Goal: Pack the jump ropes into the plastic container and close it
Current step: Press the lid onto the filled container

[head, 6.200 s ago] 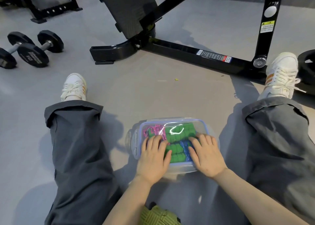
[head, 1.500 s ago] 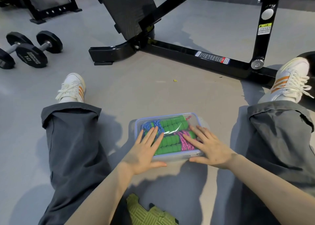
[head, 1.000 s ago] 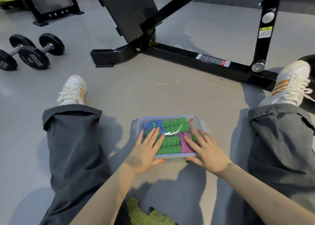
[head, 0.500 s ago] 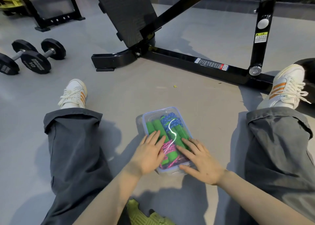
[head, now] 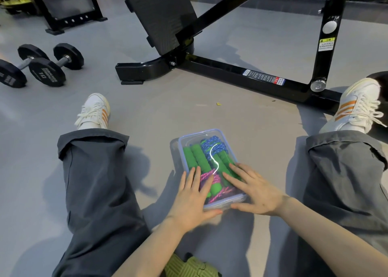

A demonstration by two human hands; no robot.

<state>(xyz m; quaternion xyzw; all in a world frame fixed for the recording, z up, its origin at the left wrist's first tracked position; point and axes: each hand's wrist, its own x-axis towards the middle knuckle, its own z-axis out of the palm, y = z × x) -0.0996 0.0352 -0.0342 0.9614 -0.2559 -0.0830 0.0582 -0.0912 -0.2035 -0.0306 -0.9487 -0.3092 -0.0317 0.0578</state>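
Observation:
A clear plastic container [head: 201, 133] with a blue-rimmed lid lies on the grey floor between my legs, its long side pointing away from me. Inside show the jump ropes: green foam handles [head: 198, 157], a blue rope [head: 212, 145] at the far end and a pink rope [head: 206, 177] at the near end. My left hand [head: 192, 201] lies on the lid's near left part, thumb along the near end. My right hand [head: 254, 189] covers the near right corner, fingers spread on the lid, thumb at the near edge.
My legs in grey trousers [head: 98, 182] flank the container. A black bench frame [head: 231, 72] crosses the floor ahead, near my right shoe [head: 357, 106]. Two black dumbbells [head: 42, 66] lie far left. Something yellow-green [head: 189, 266] sits by my lap.
The container has been turned from lying crosswise to pointing away from me, with both hands staying on its lid. The view has tilted up slightly.

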